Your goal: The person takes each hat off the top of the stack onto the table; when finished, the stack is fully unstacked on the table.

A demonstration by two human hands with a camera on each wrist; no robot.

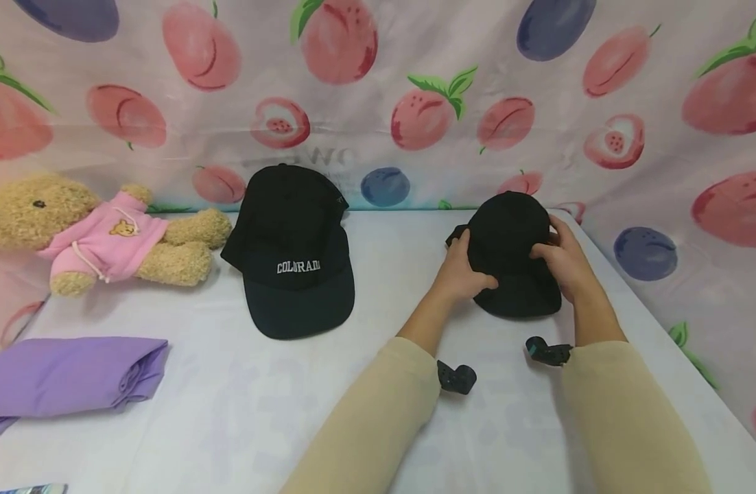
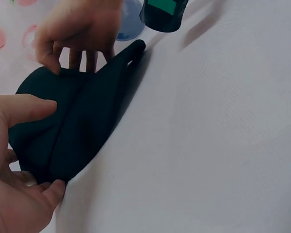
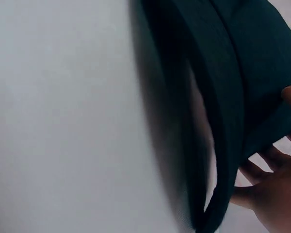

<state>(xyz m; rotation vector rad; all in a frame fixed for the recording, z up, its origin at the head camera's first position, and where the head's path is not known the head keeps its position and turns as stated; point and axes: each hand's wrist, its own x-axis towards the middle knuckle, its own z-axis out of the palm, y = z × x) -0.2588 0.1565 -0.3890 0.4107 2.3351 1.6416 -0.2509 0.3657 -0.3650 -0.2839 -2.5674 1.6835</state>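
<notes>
At the right of the table in the head view is a black cap (image 1: 515, 240), its brim pointing toward the person. The left hand (image 1: 461, 273) grips its left side, thumb over the front and fingers at the lower edge. On the opposite side the right hand (image 1: 560, 257) holds the crown, its thumb on the front. The left wrist view shows the cap (image 2: 72, 116) between both hands. Seen close from the right wrist, the curved brim (image 3: 218, 97) stands slightly above the white table, and the right hand's fingers (image 3: 274, 160) are at the crown's edge.
Left of centre lies another black cap with COLORADO lettering (image 1: 298, 233), with further black cap fabric showing beside it. A teddy bear in a pink hoodie (image 1: 115, 237) lies at the far left. Folded purple cloth (image 1: 75, 376) is nearer. A fruit-print curtain (image 1: 353, 89) hangs behind.
</notes>
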